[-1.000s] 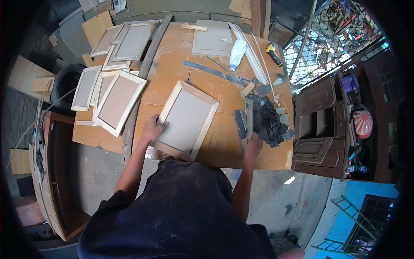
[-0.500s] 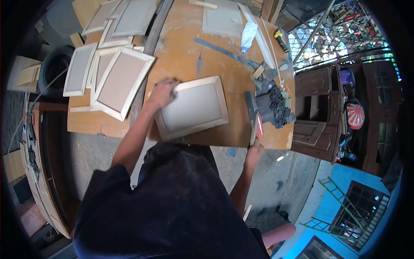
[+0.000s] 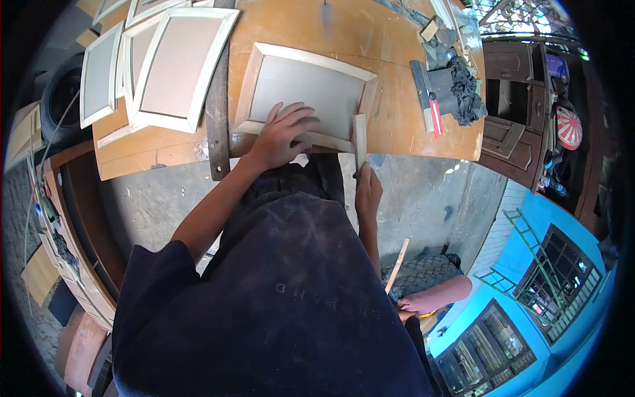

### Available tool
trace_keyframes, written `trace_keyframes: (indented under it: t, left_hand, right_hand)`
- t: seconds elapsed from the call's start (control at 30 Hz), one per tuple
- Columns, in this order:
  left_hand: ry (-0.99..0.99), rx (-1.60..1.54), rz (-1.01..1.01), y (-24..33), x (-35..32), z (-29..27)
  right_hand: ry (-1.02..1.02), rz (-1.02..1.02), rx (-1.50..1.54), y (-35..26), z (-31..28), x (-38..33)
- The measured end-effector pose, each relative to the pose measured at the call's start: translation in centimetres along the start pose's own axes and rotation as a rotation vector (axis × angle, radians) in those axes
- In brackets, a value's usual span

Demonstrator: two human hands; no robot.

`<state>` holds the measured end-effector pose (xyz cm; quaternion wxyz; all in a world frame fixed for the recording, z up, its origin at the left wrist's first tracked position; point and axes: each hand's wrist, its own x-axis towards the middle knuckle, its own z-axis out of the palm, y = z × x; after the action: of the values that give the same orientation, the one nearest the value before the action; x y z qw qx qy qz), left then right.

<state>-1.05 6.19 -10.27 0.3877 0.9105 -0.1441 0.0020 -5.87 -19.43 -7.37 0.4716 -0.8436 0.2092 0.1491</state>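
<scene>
A pale wooden framed panel lies flat on the orange workbench, near its front edge. My left hand presses flat on the panel's near side, fingers spread. My right hand is at the bench's front edge and grips a small pale wooden block, held upright against the panel's near right corner.
Several more framed panels are stacked at the left of the bench. A dark metal bar lies beside them. A scraper with a red handle and a dark rag pile sit at the right. A wooden cabinet stands further right.
The panel has been pulled nearer to the bench's front edge and turned. My right hand has left the bench's right side and now holds a wooden block at the panel's corner.
</scene>
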Motion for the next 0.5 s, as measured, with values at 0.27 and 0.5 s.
trace_keyframes:
  t: [0.27,0.5]
  left_hand:
    - [0.176,-0.016,0.120,0.0,0.1,3.9]
    - [0.084,0.026,0.131,2.1,2.7,6.1]
  right_hand:
    - [0.042,-0.099,-0.129,0.3,2.1,-1.8]
    - [0.022,-0.121,0.474,-2.9,0.6,-1.3]
